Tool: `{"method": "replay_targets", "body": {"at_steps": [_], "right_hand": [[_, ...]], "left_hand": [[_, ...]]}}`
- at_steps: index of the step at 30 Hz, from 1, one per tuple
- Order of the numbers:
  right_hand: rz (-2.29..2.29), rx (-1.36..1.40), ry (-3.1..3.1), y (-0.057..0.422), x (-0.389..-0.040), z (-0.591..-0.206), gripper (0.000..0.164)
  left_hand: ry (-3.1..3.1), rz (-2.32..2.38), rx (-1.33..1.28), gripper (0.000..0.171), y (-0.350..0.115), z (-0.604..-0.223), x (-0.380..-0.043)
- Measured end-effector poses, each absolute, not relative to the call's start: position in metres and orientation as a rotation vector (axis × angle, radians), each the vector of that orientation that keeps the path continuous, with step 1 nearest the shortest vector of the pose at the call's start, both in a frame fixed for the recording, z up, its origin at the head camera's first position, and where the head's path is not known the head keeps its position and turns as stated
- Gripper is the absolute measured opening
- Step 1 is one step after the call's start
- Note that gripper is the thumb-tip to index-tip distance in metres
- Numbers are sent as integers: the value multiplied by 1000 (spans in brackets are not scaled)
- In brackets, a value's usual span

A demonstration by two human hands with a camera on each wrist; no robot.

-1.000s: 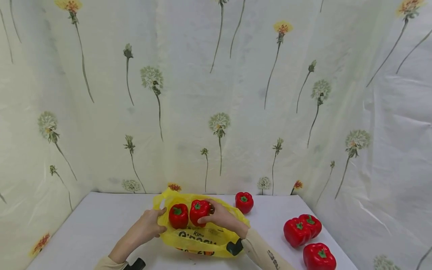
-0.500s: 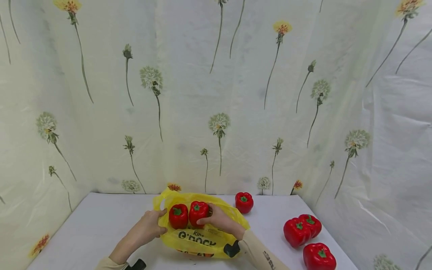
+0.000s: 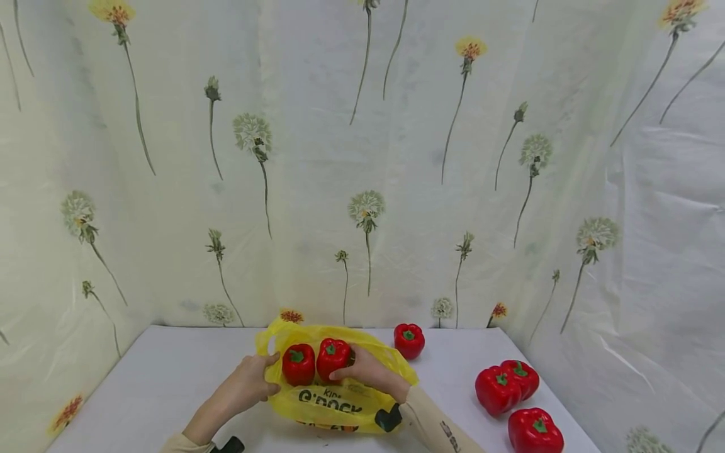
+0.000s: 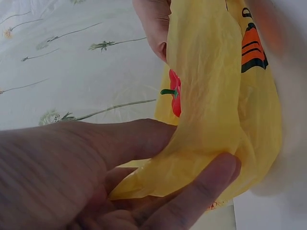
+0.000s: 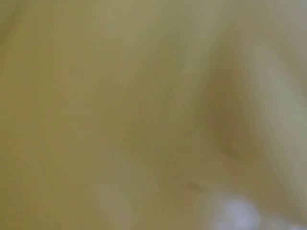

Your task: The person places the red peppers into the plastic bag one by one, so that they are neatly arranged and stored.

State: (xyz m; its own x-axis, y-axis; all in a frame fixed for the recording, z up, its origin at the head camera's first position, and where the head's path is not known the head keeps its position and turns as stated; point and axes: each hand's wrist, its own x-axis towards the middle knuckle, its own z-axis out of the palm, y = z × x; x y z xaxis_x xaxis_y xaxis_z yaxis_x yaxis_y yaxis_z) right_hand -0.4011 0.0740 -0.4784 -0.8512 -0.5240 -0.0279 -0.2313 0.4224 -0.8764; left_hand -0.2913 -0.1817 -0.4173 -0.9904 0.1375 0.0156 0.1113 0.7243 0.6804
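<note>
A thin yellow plastic bag with dark lettering lies with its mouth spread on the table. Two red bell peppers with green stems are in its mouth, a left pepper and a right pepper side by side. My left hand pinches the bag's left edge between thumb and fingers, as the left wrist view shows up close. My right hand reaches over the bag and grips the right pepper from its right side. Only blurred yellow plastic fills the right wrist view.
One more bell pepper stands behind the bag at the table's back. To the right, two touching peppers sit near another pepper by the edge of the white table. A flower-print curtain encloses the back and sides.
My right hand has lowered the right pepper slightly into the bag and moved a little left, beside the other pepper. My left hand stays at the bag's edge.
</note>
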Motion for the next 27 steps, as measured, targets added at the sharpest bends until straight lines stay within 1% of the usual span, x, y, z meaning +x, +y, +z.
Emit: {"method": "replay_targets", "body": {"at_steps": [6,14,19,27], "right_hand": [[-1372,-650,2361,78,-396,-475,71],[-1294,-610,2397,87,-382,-471,87],[-1286,-554,2419,93,-375,-468,93],[-1327,-542,2406,105,-365,-465,105]], "left_hand": [[2887,1129,209,65,-181,-418,-292],[2887,1119,196,65,-182,-418,-293],[2890,1115,201,65,-182,-418,-292],[2887,1135,213,64,-181,-419,-292]]}}
